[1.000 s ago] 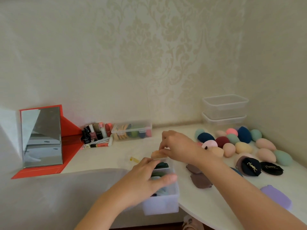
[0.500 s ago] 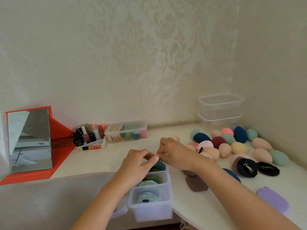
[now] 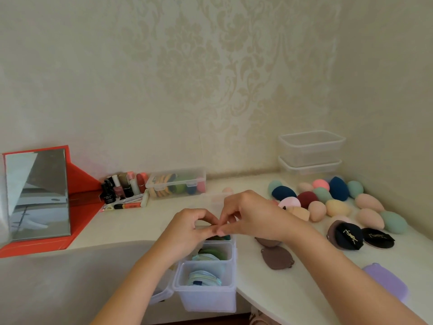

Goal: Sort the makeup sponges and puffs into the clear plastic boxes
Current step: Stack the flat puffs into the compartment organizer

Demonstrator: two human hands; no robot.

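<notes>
Box [image 3: 206, 299]: lower centre, puffs [image 3: 203, 277] inside.
Left hand [image 3: 187, 231]: fingers [image 3: 201, 213] curled above it, grasp unclear.
Right hand [image 3: 253, 214]: fingers [image 3: 228, 214] likewise, grasp unclear.

Pretty much one readable logo on the whole desk

The bigger black round powder puff [image 3: 349, 236] has a gold interlocked monogram across its top that reads as YSL. The flatter black round powder puff [image 3: 377, 238] just to its right carries the same gold mark, only smaller and blurrier. The small dark glass bottle [image 3: 108, 197], in the cluster of cosmetics by the back wall, has a few lines of white lettering on its front, way too tiny to make out. The orange tube [image 3: 127, 205] lying in front of it may have print too, but it's unreadable.
</notes>
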